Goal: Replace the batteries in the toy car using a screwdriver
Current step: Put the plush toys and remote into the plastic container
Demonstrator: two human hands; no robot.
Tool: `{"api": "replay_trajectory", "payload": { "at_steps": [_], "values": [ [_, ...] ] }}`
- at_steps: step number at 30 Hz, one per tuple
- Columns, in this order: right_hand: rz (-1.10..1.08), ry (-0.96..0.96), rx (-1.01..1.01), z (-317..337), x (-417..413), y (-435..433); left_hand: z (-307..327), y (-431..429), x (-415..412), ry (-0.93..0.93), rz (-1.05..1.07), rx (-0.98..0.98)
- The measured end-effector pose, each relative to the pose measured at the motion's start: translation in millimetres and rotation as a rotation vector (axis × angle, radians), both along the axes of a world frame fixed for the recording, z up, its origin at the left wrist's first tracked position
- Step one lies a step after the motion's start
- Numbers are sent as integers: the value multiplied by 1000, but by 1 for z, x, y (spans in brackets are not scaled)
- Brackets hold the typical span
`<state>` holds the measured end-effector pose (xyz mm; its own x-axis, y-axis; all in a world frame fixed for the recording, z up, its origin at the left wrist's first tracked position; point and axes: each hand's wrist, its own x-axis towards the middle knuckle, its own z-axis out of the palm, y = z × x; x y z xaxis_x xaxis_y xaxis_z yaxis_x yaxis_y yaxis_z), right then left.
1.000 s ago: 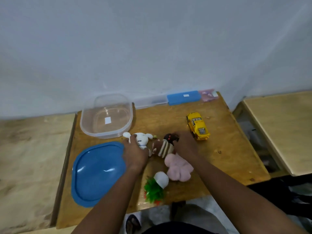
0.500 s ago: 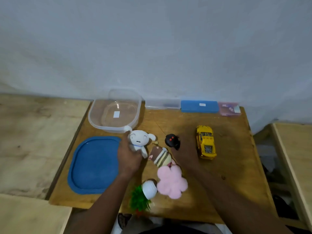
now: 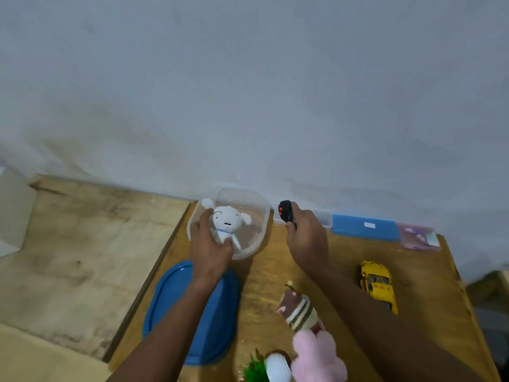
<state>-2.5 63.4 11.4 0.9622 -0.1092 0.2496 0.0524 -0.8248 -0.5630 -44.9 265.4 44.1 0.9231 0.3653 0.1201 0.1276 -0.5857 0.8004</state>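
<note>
The yellow toy car (image 3: 378, 285) rests on the wooden table (image 3: 275, 274) at the right, untouched. My left hand (image 3: 208, 248) grips a white plush dog (image 3: 227, 223) and holds it over the clear plastic tub (image 3: 256, 238) at the back of the table. My right hand (image 3: 307, 238) holds a small black toy with red dots (image 3: 285, 210) raised beside the tub's right rim. No screwdriver or batteries show.
A blue lid (image 3: 214, 326) lies under my left forearm. A striped brown plush (image 3: 297, 311), a pink plush (image 3: 316, 357) and a green-and-white toy (image 3: 268, 369) sit near the front edge. A blue case (image 3: 365, 227) and pink case (image 3: 420, 238) line the wall.
My left hand lifted the white plush dog from the table to above the tub. My right hand picked up the black toy and carried it toward the tub. The camera tilted up.
</note>
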Motion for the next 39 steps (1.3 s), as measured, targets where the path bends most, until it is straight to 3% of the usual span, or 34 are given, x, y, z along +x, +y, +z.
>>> {"api": "replay_trajectory", "payload": {
  "at_steps": [3, 7, 21, 26, 33, 39],
  "values": [
    [44, -25, -139, 1, 24, 29, -2, 21, 33, 127, -54, 67],
    [42, 99, -338, -6, 55, 64, -19, 43, 83, 277, -148, 155],
    [-84, 338, -372, -61, 121, 112, -86, 72, 164, 309, -409, 333],
    [-46, 324, -381, -60, 120, 111, -81, 73, 157, 321, -435, 434],
    [-22, 215, -136, -35, 72, 88, -62, 59, 108, 227, -391, 501],
    [41, 353, -118, -26, -18, 31, -52, 28, 16, 83, -421, 445]
  ]
}}
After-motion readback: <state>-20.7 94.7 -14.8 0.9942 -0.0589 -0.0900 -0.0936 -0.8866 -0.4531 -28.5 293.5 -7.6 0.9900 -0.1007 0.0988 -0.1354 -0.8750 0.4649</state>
